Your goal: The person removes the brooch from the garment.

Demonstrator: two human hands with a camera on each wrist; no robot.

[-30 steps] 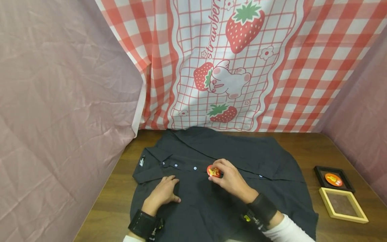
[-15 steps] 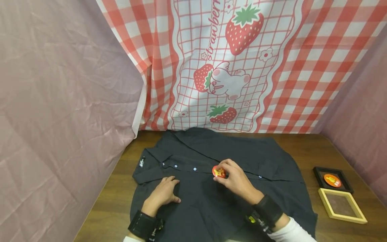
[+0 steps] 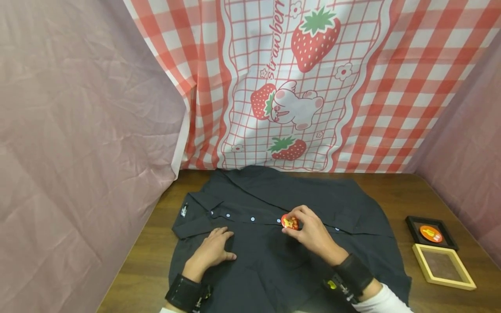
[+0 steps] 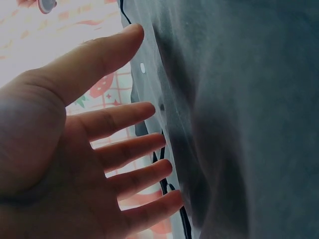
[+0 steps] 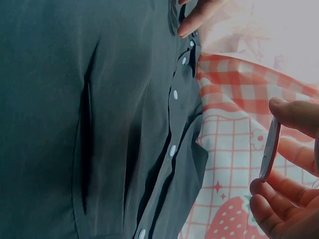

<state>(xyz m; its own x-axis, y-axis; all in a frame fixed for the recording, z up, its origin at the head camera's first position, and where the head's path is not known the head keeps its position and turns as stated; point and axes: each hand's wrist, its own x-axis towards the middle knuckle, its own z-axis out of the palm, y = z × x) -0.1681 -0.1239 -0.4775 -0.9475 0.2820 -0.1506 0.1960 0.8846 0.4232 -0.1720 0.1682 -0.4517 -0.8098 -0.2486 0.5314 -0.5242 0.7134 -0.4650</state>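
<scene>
A dark button-up shirt (image 3: 258, 261) lies spread on the wooden table, its collar toward the left and its row of small pale buttons running across. My right hand (image 3: 313, 232) pinches a round red badge (image 3: 288, 221) with a yellow figure between thumb and fingers, above the placket beside one button. Seen edge-on in the right wrist view, the badge (image 5: 269, 152) is held clear of the cloth. My left hand (image 3: 212, 250) is at the shirt front below the collar, fingers straight and spread. In the left wrist view its palm (image 4: 79, 154) holds nothing.
At the right, a black square frame (image 3: 412, 224) has an orange round badge (image 3: 431, 233) in it. Just in front lies a pale wooden frame (image 3: 424, 265). A checked strawberry cloth (image 3: 250, 148) hangs behind the table (image 3: 137, 252), with pink drapes at both sides.
My right hand has shifted a little to the right with the badge, uncovering a shirt button to its left. The left hand has hardly moved.
</scene>
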